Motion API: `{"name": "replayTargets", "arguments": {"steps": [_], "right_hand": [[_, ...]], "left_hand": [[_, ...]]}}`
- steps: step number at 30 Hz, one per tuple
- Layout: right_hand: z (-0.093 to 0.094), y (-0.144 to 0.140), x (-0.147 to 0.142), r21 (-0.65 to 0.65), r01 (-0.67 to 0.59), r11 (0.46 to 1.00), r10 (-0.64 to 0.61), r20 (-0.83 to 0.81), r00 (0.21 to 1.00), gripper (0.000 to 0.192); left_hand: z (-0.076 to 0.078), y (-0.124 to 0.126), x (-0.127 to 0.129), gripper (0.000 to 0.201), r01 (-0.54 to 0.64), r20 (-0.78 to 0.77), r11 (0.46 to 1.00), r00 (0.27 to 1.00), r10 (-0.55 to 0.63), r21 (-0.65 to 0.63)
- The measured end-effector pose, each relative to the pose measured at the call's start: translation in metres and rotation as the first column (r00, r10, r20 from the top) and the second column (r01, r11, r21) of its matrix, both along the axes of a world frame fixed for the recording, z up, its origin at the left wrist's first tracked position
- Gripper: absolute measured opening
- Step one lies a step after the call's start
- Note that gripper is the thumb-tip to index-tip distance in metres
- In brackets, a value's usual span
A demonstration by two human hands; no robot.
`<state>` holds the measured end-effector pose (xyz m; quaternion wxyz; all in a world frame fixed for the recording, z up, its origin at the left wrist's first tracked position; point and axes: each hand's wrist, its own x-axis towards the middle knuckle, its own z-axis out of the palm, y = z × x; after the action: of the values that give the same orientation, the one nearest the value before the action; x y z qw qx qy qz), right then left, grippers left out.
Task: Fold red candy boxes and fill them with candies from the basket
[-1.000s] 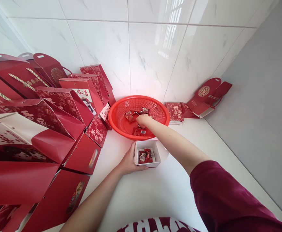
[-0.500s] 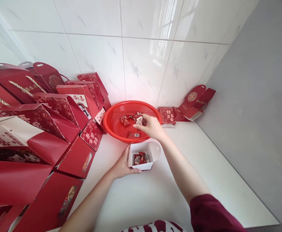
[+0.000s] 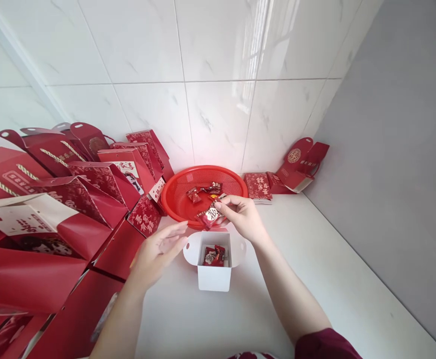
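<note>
Clock centred on the open-topped white card box. Box stands upright on the white bench, front flap hanging down at 6, round-ended flaps splayed at 3 and 9; shiny red wrapped packets lie inside. Left hand at 9: fingers loosely spread, nothing held, fingertips just beside the flap, contact can't tell. Right hand at 1: thumb and fingers pinched on small red packets with white labels, apparently two, held off the box at 12, in front of the colander's near rim.

Handling, my judgement: pinch firm but not crushing, packets kept together and clear of the rim; left palm against the box wall would steady it; flaps best folded out so nothing snags.

Farther: round red plastic colander at 12, loose red packets in it. Crowded red cardboard gift boxes at 9–10. Red carton with gold emblem between 1 and 2. White marbled tile wall behind.
</note>
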<state>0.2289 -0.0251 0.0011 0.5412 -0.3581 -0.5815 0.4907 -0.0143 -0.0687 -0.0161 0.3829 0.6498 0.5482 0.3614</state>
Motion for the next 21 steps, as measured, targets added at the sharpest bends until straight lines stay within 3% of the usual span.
{"name": "replayTargets", "arguments": {"steps": [4, 7, 10, 13, 17, 21], "right_hand": [[0.007, -0.014, -0.005, 0.042, -0.022, 0.999, 0.026, -0.097, 0.995, 0.027], [0.010, -0.020, -0.005, 0.103, 0.036, 0.994, -0.028, -0.078, 0.997, 0.025], [0.013, -0.022, -0.001, 0.131, 0.090, 0.987, -0.078, -0.092, 0.993, 0.026], [0.012, -0.023, 0.002, 0.136, 0.102, 0.985, -0.081, -0.150, 0.985, 0.024], [0.004, -0.019, 0.003, 0.053, -0.059, 0.997, 0.071, -0.257, 0.964, 0.023], [-0.002, -0.013, 0.001, 0.014, -0.147, 0.989, 0.144, -0.292, 0.945, 0.022]], "left_hand": [[0.040, 0.007, 0.031, 0.035, 0.074, 0.073, 0.995, 0.994, -0.080, 0.074], [0.054, 0.016, 0.048, 0.033, 0.116, 0.090, 0.986, 0.988, -0.127, 0.121], [0.054, 0.022, 0.056, 0.032, 0.126, 0.097, 0.972, 0.984, -0.147, 0.197], [0.046, 0.027, 0.062, 0.030, 0.187, 0.224, 0.961, 0.947, -0.231, 0.202], [0.040, 0.032, 0.068, 0.029, 0.307, 0.382, 0.934, 0.853, -0.354, 0.181], [0.044, 0.034, 0.067, 0.026, 0.358, 0.409, 0.922, 0.827, -0.385, 0.144]]}}
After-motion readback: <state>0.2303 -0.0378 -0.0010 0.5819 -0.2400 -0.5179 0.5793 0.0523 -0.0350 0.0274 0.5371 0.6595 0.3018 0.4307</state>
